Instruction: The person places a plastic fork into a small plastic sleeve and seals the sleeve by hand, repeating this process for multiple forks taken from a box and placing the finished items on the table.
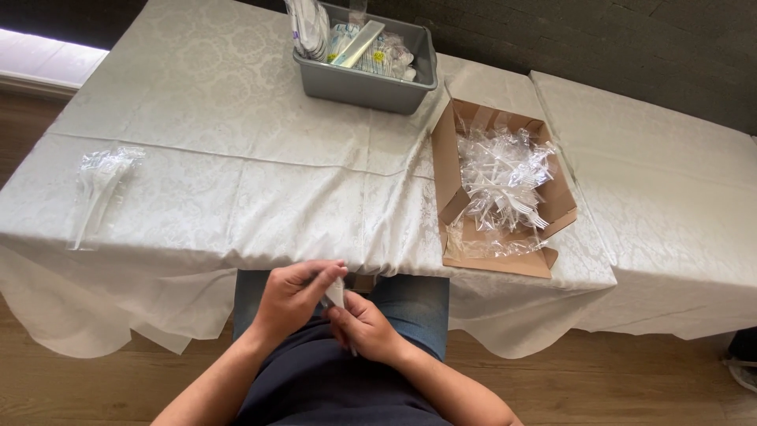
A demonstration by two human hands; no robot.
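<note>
Wooden floor below, dark wall behind, and in between a long tabletop (pixel 236 181) under a white patterned cloth that hangs over the near edge.

Close to the body, just under that edge and above the lap: left hand (pixel 293 298) curled, thumb and fingers pinched on the upper end of a small clear plastic utensil in its wrapper (pixel 337 295). Right hand (pixel 364 325) also closed around the same piece from below, fingers bent, thumb on top. Both hands touching each other around it; only a short whitish part visible between the fingers, plus a thin tip under the right hand. Kind of utensil impossible to tell.

Probably very light and thin, stiff but easy to snap if bent, with slippery film around it. Best held by the handle end with fingertips, not squeezed in the middle.

Further out, to the right on the tabletop, an open cardboard box (pixel 544 211) with flaps folded out, full of clear wrapped plastic forks (pixel 505 185) in a loose heap. Behind, near the far edge, a grey plastic bin (pixel 371 83) with packets and wrapped items inside. Far to the left, well apart from everything, a small pile of clear wrapped utensils (pixel 101 185) lying flat on the cloth.

Daylight from the upper left corner, bright on the cloth. Second cloth-covered section on the right, slightly offset.
</note>
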